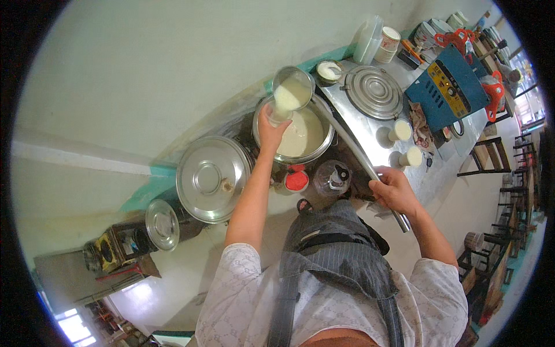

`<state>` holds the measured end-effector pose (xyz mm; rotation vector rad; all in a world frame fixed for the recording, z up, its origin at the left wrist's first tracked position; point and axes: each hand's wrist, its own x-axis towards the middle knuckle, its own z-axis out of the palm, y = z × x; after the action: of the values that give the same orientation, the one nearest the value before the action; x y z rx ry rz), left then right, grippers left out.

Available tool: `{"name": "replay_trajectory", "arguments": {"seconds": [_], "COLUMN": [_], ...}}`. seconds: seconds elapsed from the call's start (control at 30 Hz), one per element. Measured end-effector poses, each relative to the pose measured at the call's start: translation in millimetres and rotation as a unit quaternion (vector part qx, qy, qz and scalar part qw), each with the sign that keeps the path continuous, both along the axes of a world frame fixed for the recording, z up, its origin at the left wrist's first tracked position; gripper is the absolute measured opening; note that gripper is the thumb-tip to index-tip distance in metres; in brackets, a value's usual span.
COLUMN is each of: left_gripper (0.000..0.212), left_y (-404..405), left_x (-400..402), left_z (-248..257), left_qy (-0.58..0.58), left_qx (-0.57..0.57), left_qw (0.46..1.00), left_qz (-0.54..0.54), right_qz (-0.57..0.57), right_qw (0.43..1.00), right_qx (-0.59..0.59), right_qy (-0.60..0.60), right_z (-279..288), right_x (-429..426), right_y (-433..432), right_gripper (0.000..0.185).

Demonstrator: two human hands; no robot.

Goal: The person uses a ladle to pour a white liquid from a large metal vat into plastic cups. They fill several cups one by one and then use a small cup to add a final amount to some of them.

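Note:
My left hand (272, 132) holds a clear cup (282, 113) over a wide metal pot (327, 149). Tilted against the cup is a metal ladle (300, 80), and whitish liquid (287, 97) runs from its bowl into the cup. My right hand (392, 188) grips the ladle's long tubular handle (353, 145) near its far end. More pale, milky liquid (301, 132) with some froth lies in the pot. To the right, two filled cups (402, 130) (412, 157) stand on the steel counter (364, 128).
A round metal lid (376, 92) and a bowl of white powder (328, 71) lie behind the handle. A blue cup-sealing machine (448, 89) stands farther right. Left of the pot is a large lidded pot (212, 178). A red-topped container (296, 181) and a clear container (331, 178) are below the pot.

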<state>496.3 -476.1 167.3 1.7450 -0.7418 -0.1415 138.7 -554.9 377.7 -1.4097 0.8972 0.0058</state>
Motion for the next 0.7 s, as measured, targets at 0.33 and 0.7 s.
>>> {"name": "replay_trajectory", "arguments": {"seconds": [0.33,0.7], "left_gripper": [0.088,0.087], "left_y": [-3,-2], "left_x": [-6,-3], "left_z": [19,28], "left_qy": [0.088,0.176], "left_qx": [-0.079,-0.140], "left_qw": [0.993,0.974], "left_qz": [-0.003,-0.020], "right_qz": [0.016,0.035], "right_qw": [0.997,0.992], "right_qx": [-0.070,-0.117], "right_qy": [0.018,0.004], "right_z": [24,33], "right_x": [1,1], "right_y": [0,1], "right_gripper": [0.037,0.039]}}
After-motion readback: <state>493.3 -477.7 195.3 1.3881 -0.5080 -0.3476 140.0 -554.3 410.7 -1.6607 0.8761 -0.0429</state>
